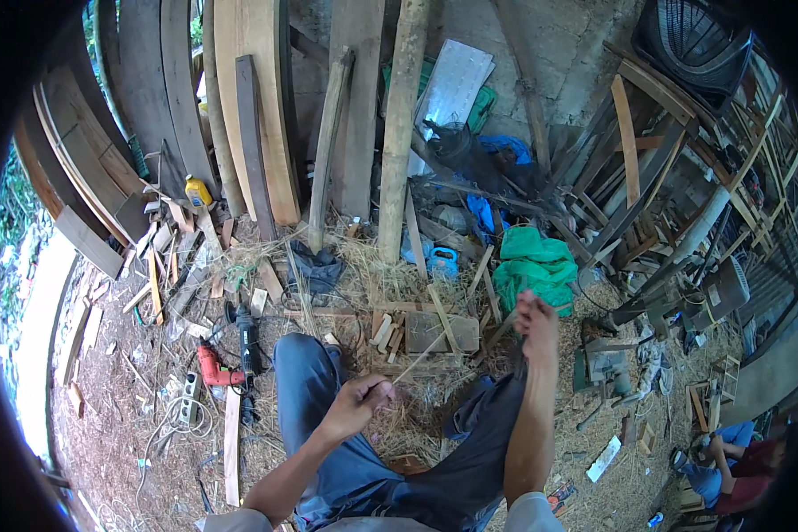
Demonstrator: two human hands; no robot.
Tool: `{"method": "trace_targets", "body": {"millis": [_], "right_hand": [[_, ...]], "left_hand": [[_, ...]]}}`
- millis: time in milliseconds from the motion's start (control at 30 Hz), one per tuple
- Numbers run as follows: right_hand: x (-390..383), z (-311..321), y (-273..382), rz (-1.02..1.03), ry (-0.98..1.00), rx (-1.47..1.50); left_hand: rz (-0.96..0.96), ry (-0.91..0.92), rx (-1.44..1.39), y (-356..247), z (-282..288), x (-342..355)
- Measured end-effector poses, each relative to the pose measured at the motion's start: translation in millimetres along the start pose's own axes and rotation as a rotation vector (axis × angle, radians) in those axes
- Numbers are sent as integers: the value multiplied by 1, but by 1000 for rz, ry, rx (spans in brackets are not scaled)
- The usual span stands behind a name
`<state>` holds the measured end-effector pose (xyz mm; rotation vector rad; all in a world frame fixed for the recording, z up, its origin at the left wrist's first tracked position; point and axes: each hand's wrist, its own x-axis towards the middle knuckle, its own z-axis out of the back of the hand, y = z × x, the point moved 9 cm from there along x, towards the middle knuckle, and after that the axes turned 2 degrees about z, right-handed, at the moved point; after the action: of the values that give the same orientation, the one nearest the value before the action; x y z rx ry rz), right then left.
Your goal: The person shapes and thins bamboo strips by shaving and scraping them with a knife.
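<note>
My left hand (356,408) is closed around the lower end of a thin wooden stick (419,358), held over the gap between my knees. The stick slants up and to the right, its far end in front of a wooden block (459,333) on the ground. My right hand (539,330) is raised on the right, fingers curled, near a green plastic sheet (534,266). A dark narrow shape shows below its fingers, too blurred to name. Short pale wood pieces (384,335) lie just left of the block.
On the left lie a red drill (215,368), a dark angle grinder (246,335) and a white power strip (186,401) with its cord. Boards (266,133) and a post (402,133) stand ahead. Wood scraps and shavings cover the ground. Another person (740,470) sits at lower right.
</note>
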<state>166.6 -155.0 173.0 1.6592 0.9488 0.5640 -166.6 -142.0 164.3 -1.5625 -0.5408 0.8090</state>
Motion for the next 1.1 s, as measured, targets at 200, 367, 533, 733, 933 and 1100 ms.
{"method": "trace_targets", "body": {"millis": [200, 367, 533, 733, 933, 1100], "right_hand": [[-57, -92, -36, -144, 312, -158], [-87, -144, -64, -202, 515, -129], [-66, -121, -44, -212, 424, -98], [-43, -85, -31, -213, 317, -57], [-84, -134, -53, -288, 451, -68], [-72, -130, -37, -234, 475, 6]], "left_hand": [[-122, -132, -11, -8, 7, 26], [-198, -190, 73, -20, -7, 38], [-207, -233, 193, -32, -7, 27], [-272, -227, 263, -34, -2, 12], [-295, -322, 418, -51, -5, 14], [-428, -362, 489, -67, -16, 6]]}}
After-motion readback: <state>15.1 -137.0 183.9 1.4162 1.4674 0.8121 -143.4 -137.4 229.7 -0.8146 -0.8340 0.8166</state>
